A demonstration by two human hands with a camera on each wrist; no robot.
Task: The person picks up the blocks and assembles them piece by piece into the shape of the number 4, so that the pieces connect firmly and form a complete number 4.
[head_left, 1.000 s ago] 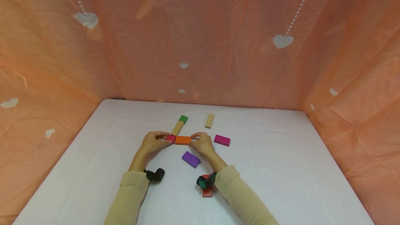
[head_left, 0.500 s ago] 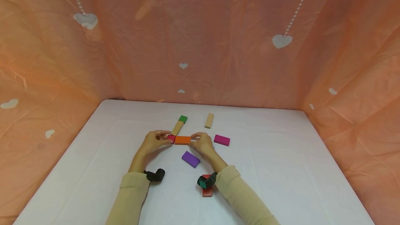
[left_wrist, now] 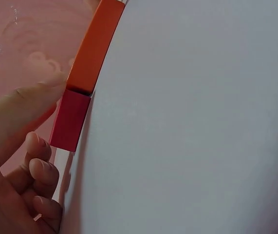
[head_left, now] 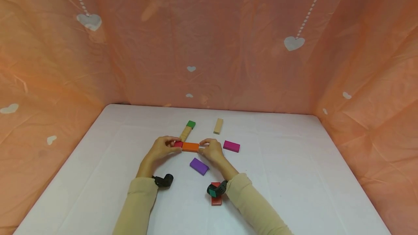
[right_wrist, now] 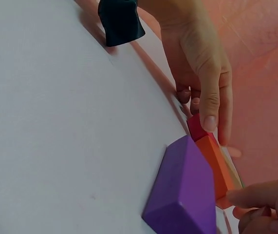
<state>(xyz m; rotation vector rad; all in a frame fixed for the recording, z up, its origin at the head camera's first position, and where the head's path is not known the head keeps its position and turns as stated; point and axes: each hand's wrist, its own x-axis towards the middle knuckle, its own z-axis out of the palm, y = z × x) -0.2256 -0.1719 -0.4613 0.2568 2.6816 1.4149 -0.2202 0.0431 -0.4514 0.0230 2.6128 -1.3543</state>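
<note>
A red block and an orange block lie end to end on the white tabletop. With thumb and index finger, my left hand pinches the red block across its sides, close to the seam with the orange one. My right hand holds the right end of the orange block between thumb and index finger. Behind the seam, a plain wooden block leads away to a green block. In the right wrist view a purple block stands large in front of the orange block.
A magenta block lies right of my right hand, with another plain wooden block farther back. A red-brown block is partly hidden under the right wrist camera. Orange curtains border the table.
My left thumb and index finger have slid slightly right along the red block, toward its seam with the orange block. My right hand stays at the orange block's right end.
</note>
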